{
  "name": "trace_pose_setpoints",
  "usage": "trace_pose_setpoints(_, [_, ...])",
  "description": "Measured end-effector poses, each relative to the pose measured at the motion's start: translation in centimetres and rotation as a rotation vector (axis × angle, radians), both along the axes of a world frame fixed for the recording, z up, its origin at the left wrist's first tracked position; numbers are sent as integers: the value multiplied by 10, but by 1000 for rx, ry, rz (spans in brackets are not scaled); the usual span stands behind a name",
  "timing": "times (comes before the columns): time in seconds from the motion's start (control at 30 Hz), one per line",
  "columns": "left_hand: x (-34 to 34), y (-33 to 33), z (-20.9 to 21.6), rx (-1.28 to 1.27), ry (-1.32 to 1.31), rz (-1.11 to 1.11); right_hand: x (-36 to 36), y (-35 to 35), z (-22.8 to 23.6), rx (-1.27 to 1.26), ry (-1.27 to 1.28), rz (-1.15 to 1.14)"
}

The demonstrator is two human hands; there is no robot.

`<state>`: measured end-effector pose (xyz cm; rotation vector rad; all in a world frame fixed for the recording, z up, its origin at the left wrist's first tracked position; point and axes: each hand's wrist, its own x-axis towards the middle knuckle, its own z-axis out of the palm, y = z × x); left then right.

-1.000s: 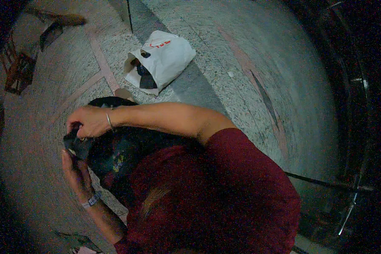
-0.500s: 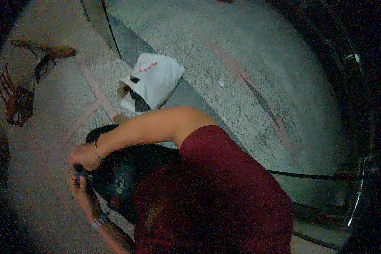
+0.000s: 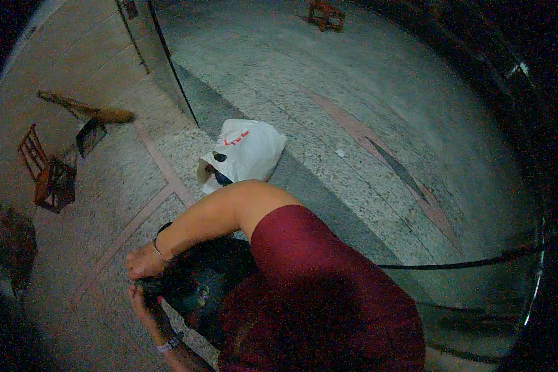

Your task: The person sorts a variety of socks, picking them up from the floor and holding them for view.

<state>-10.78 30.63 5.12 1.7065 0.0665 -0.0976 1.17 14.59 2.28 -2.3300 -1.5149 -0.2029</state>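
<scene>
My right arm, in a dark red sleeve, bends across to the left, and my right hand [image 3: 146, 263] has its fingers curled in. Just below it, my left hand [image 3: 141, 299], with a light band at the wrist, rises from the lower edge, fingers closed. A small dark thing [image 3: 147, 284] lies between the two hands, both pressed on it; its kind is too dark to make out. Close beside them is a large black cloth-like thing [image 3: 195, 288] with a small yellow-green print, partly hidden under my right arm. Beyond my forearm lies a white plastic bag [image 3: 254, 152], its mouth showing dark contents.
At the left, a wooden chair [image 3: 53, 177] stands near a long brown wooden piece [image 3: 108, 115]. A small wooden stool [image 3: 325, 15] is far ahead. A dark upright panel edge [image 3: 173, 68] rises beyond the bag. A black bar or cord [image 3: 452, 266] runs at the right.
The view has shifted, so bag, chair and hands sit lower and farther right. The stool has come into view. My hands stay together at the dark thing.
</scene>
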Motion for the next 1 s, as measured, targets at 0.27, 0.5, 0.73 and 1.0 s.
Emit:
trace_pose_setpoints(0.27, [11,2,18,-464,47,93,-21,-38,44,532,269,-46])
trace_pose_setpoints(0.5, [-4,0,54,-552,34,-72,-49,-65,94,633,1108,-346])
trace_pose_setpoints(0.73, [0,1,35,-497,23,-127,-51,-64,79,436,1199,-166])
trace_pose_setpoints(1.0, [11,13,22,-346,162,-134,-28,-83,58,506,1281,-346])
